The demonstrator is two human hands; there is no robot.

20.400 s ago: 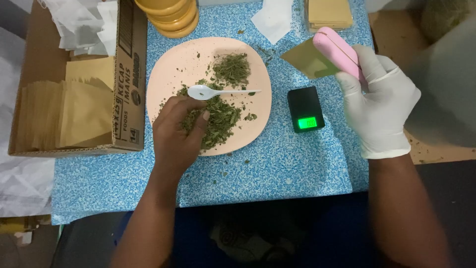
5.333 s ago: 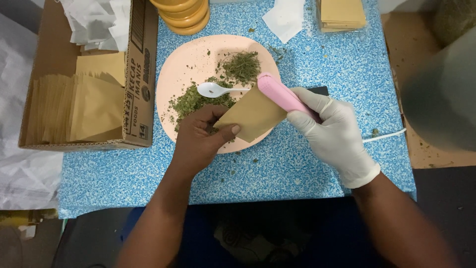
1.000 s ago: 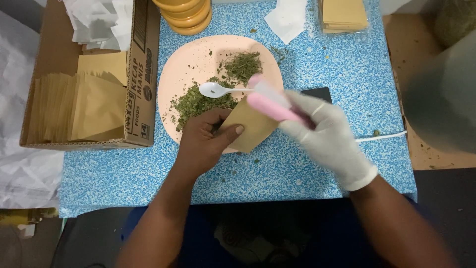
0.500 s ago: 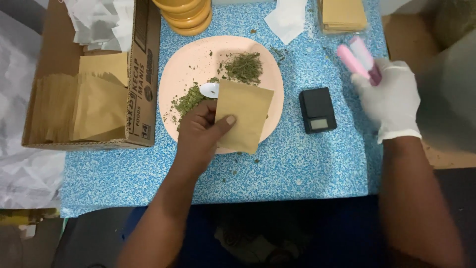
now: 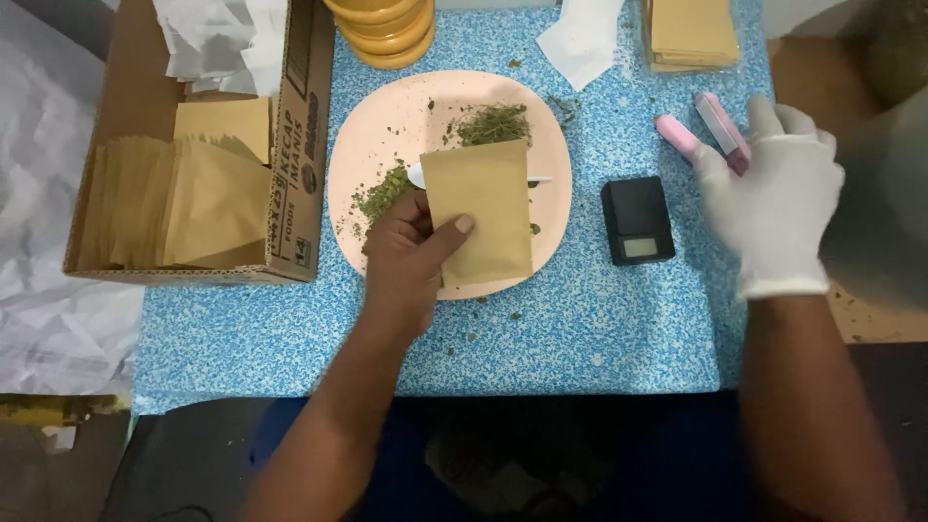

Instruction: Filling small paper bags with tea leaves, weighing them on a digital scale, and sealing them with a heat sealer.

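My bare left hand (image 5: pixel 411 261) pinches a small brown paper pouch (image 5: pixel 478 211) by its lower left edge and holds it flat over a pink plate (image 5: pixel 387 116). Dried green herbs (image 5: pixel 493 124) lie on the plate, and a white plastic spoon (image 5: pixel 418 174) is partly hidden under the pouch. My gloved right hand (image 5: pixel 778 198) is off to the right, gripping a pink hand-held sealer (image 5: pixel 701 133) with its two jaws apart. A small black pocket scale (image 5: pixel 636 219) sits between the plate and that hand.
A cardboard box (image 5: pixel 193 145) at left holds several brown pouches and white paper. Stacked yellow lids (image 5: pixel 382 24) and a pile of brown pouches (image 5: pixel 691 34) sit at the far edge, with a white paper scrap (image 5: pixel 580 39) between them. The blue speckled table ends near my body.
My right hand has pulled the pink sealer off the pouch and away to the right, uncovering the scale. My left hand keeps the pouch over the plate.
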